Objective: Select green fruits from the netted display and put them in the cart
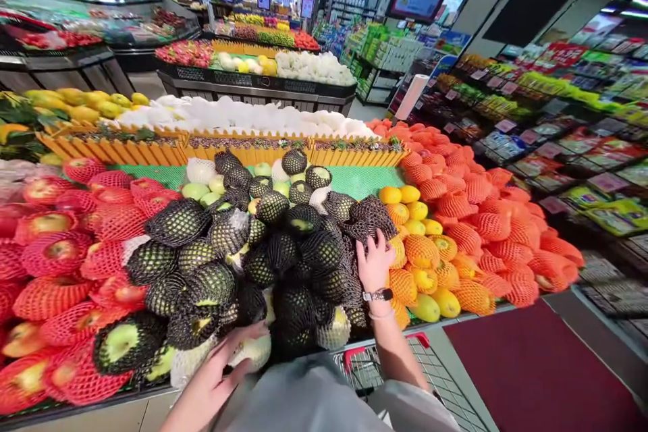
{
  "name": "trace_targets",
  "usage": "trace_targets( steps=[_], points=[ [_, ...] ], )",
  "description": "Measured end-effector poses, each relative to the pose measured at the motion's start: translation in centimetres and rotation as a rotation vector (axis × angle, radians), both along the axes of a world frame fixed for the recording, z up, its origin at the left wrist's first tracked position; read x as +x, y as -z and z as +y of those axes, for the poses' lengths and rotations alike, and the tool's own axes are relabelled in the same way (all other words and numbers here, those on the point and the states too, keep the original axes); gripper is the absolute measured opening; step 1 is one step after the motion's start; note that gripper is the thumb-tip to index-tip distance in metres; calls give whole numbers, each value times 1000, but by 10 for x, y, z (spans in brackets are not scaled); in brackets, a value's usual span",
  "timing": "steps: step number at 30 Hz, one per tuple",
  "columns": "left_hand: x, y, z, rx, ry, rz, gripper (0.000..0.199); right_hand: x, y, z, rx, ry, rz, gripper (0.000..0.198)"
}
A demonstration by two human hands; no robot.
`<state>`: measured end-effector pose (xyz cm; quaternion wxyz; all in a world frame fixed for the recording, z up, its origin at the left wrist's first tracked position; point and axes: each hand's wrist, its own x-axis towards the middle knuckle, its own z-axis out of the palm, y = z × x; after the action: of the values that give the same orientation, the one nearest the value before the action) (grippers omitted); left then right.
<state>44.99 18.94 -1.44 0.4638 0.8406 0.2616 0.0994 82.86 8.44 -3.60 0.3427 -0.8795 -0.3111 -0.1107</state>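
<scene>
Low in front of me, my left hand (220, 364) has its fingers and thumb around a pale green round fruit (253, 349) at the near edge of the display. My right hand (374, 262), with a watch on the wrist, reaches forward with fingers spread. Its fingertips rest on a heap of black foam netting (372, 216) at the right side of the dark pile. Between my hands lie several green fruits in black net sleeves (304, 246). Bare pale green fruits (196, 190) show at the back of this pile.
Red-netted apples (55, 250) fill the left side. Yellow-orange fruits (422, 253) and orange-netted fruits (470, 196) lie to the right. A low yellow fence (243, 154) runs behind. A shopping cart (422, 368) stands by my right arm, near a dark red mat (536, 364).
</scene>
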Motion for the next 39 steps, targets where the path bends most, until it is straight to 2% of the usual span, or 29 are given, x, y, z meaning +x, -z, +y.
trace_targets(
  steps=[4,6,9,12,14,15,16,18,21,23,25,27,30,31,34,36,39],
  points=[
    [-2,-1,12,7,40,-26,39,6,-10,-15,-46,-38,22,45],
    [0,-2,16,-2,95,-45,38,12,-19,-26,-9,-81,33,50],
    [0,-3,20,-18,121,-79,38,18,-37,-41,131,-103,15,57],
    [-4,-1,20,-25,69,-165,38,11,-59,-52,281,-16,-68,59],
    [-5,-3,18,-33,26,-252,35,-5,-74,-52,380,22,-158,49],
    [-4,-6,18,-37,-1,-297,33,-16,-81,-50,412,-13,-188,41],
    [-2,-9,17,-36,-32,-338,32,-29,-88,-46,426,-94,-195,33],
    [7,-18,17,-9,-121,-414,35,-58,-96,-32,415,-362,-130,21],
    [26,-34,20,51,-199,-450,48,-103,-101,-5,396,-769,82,20],
    [37,-41,23,42,-222,-414,44,-127,-97,11,406,-944,255,20],
    [43,-45,26,32,-298,-392,31,-143,-91,23,424,-1020,436,19],
    [45,-45,30,38,-405,-399,25,-150,-85,28,443,-1008,580,17],
    [44,-45,37,37,-509,-405,35,-150,-78,30,429,-959,708,16],
    [44,-46,39,27,-516,-386,35,-149,-76,31,411,-952,738,17],
    [46,-51,45,15,-497,-310,16,-147,-72,33,390,-892,831,19],
    [48,-57,48,48,-512,-291,19,-147,-69,36,456,-800,951,22],
    [52,-62,49,61,-557,-314,21,-147,-65,42,648,-651,1248,38]
  ],
)
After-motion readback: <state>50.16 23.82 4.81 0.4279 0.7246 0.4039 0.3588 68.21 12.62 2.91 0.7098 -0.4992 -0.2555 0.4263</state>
